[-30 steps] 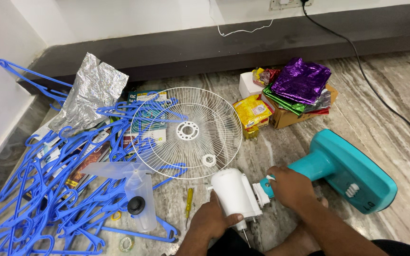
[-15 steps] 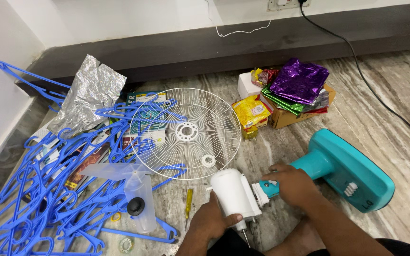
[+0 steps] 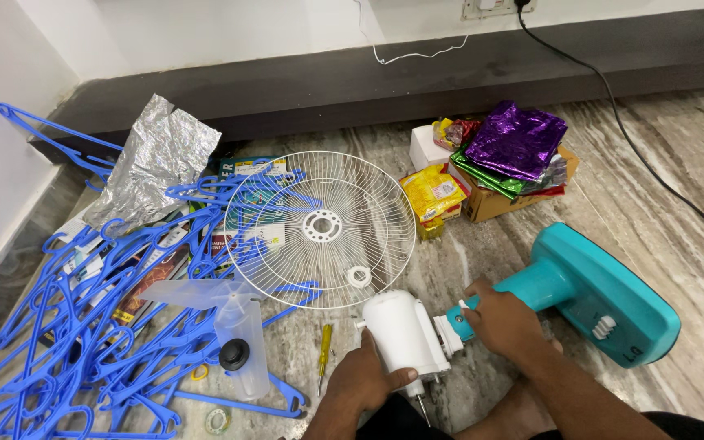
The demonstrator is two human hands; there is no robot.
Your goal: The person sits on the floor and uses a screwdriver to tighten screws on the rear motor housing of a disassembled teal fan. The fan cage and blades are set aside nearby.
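Our left hand (image 3: 360,379) grips the white motor housing (image 3: 405,334) on the near floor, while our right hand (image 3: 503,322) clasps the teal stand's neck (image 3: 531,287) where the two join. We should keep both parts aligned and steady. Farther off lie the wire guard (image 3: 319,228) and, at left, blue hangers (image 3: 75,326).

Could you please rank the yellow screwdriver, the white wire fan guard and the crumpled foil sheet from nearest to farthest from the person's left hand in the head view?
From the left hand, which grips the white motor housing:
1. Yellow screwdriver, on the floor just to its left.
2. White wire fan guard, lying flat above it.
3. Crumpled foil sheet, far off at the upper left, over the blue hangers.
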